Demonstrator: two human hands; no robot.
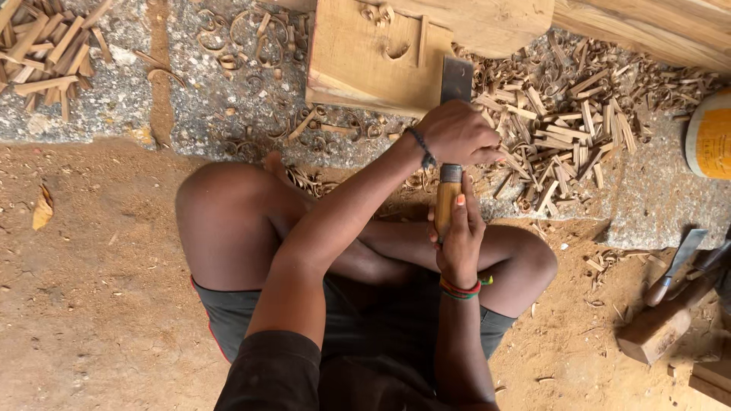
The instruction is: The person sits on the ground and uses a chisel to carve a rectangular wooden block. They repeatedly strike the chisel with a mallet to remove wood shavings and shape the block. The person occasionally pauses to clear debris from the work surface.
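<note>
Head view: around you lie loose chips (563, 137), pale and splintery, heaped on the rough grey stone (662, 198) to the right of the block, with another heap of sticks (46, 46) at top left. Curled shavings (259, 38) litter the stone on the left. At the right edge sit a second chisel (674, 266), a wooden mallet (659, 327) and a yellow tub (710, 137). A dry leaf (43, 209) lies on the reddish dirt. Nothing stands between your hands and the block; your crossed knees sit just below them.

The block (373, 53) is smooth tan wood with a carved notch in its face. The chisel (451, 144) has a flat grey steel blade and a round wooden handle with a metal ring; its blade rests on the block's lower right edge.

Your left hand (457, 133) is clenched over the chisel near the blade's base. Your right hand (459, 232) grips the handle below it, fingers wrapped tight.
</note>
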